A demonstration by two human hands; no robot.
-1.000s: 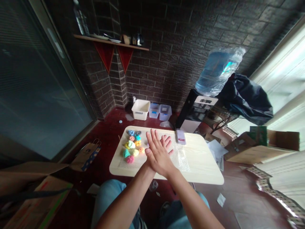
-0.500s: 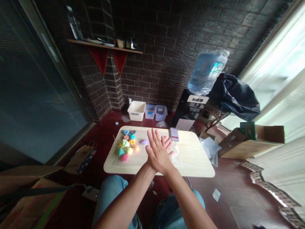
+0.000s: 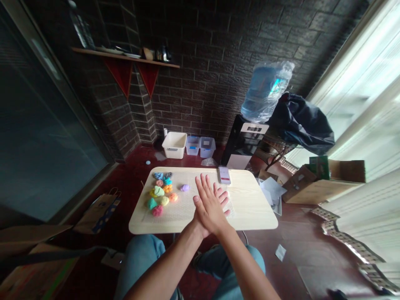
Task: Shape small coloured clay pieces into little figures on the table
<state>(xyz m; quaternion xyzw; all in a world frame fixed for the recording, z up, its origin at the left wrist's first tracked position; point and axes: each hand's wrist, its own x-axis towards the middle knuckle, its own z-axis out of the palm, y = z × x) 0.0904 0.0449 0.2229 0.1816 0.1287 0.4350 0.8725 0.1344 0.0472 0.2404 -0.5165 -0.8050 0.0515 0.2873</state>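
My right hand (image 3: 208, 205) lies palm down across my left hand (image 3: 223, 199), which is turned palm up beneath it. The fingers of both are stretched out, and the palms are pressed together at a crossing angle. Whether anything sits between the palms is hidden. Both hands are above a pale wooden table (image 3: 250, 208). On its left part are several soft, clay-like lumps, among them a pink lump (image 3: 157, 211), an orange lump (image 3: 168, 188) and a teal lump (image 3: 152, 203). A purple lump (image 3: 185, 188) lies apart, nearer my hands.
A phone (image 3: 224, 175) rests at the table's far edge, and a clear textured sheet (image 3: 184, 210) covers part of the top. Beyond are a white bin (image 3: 174, 146), two clear boxes, and a water dispenser (image 3: 246, 137). Cardboard boxes (image 3: 331, 185) stand to the right.
My joined hands have shifted slightly right and towards me over the table, and more of my left fingers show. The view has swung a little to the right. The lumps remain in place.
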